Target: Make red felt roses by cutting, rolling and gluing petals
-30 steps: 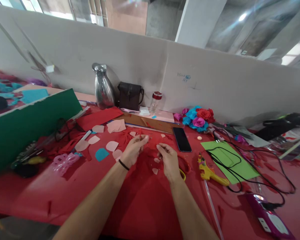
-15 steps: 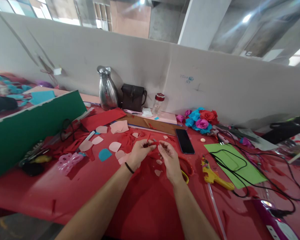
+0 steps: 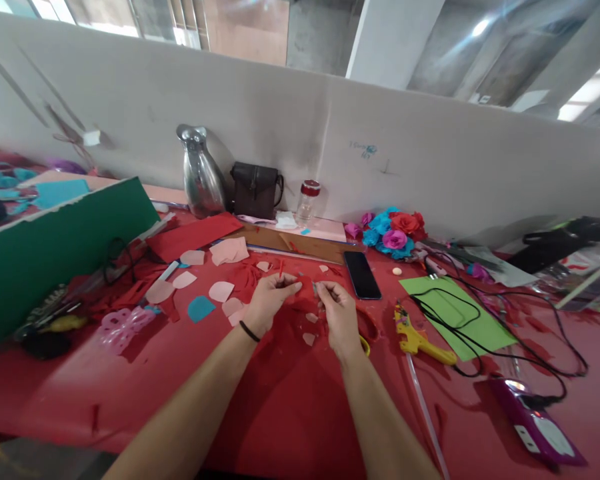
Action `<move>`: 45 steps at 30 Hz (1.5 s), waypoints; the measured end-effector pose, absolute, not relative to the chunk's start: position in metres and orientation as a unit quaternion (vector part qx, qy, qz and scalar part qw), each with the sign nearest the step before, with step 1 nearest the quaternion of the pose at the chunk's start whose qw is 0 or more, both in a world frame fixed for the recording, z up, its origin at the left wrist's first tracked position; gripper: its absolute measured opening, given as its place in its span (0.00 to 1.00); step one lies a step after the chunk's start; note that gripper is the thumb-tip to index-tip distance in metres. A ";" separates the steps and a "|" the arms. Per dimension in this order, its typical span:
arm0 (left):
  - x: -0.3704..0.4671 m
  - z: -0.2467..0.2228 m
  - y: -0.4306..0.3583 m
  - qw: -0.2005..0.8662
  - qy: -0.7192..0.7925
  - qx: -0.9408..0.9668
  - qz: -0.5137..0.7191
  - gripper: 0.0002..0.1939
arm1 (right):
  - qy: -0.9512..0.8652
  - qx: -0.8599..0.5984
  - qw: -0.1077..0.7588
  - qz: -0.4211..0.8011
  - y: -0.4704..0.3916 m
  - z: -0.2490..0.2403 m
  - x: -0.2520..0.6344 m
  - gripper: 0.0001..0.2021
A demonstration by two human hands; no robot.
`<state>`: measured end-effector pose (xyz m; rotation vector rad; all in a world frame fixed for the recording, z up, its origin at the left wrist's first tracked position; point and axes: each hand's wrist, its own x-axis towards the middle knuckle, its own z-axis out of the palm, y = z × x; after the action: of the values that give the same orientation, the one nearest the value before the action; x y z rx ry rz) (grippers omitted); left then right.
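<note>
My left hand, with a dark band at the wrist, pinches a small piece of red paper over the middle of the red table. Close to its right, my right hand has thumb and forefinger pressed together at the paper's right side; what lies between them is too small to tell. Pink petal shapes and a blue petal shape lie left of my hands. Scissors with red and yellow handles are partly hidden beside my right hand.
A phone, a yellow glue gun with a black cord and a green sheet lie to the right. Paper flowers, a glass jar, a dark bag and a metal jug stand along the wall. A green board is at left.
My hands have moved slightly apart, with more red paper showing between them. The whole view has shifted a little, so the table items appear further left.
</note>
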<state>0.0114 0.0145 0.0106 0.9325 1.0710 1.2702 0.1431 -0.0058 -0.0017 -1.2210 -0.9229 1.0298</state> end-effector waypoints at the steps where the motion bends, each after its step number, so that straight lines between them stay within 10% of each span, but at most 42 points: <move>1: 0.011 0.011 0.015 0.583 0.460 0.394 0.541 0.12 | -0.402 -0.526 0.599 0.451 -0.006 -0.002 0.144 0.14; 16: 0.013 0.012 0.010 0.519 0.439 0.480 0.555 0.17 | -0.320 -0.502 0.651 0.471 -0.004 -0.002 0.143 0.14; 22: 0.022 0.012 0.005 0.573 0.385 0.462 0.557 0.07 | -0.264 -0.511 0.680 0.454 -0.006 0.000 0.143 0.16; 45: 0.025 0.009 0.003 0.712 0.344 0.258 0.555 0.20 | -0.257 -0.483 0.653 0.524 -0.010 0.001 0.131 0.15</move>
<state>0.0249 0.0028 0.0086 0.5728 0.7617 1.2299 0.1307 -0.0103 0.0010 -1.0969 -0.5830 1.1887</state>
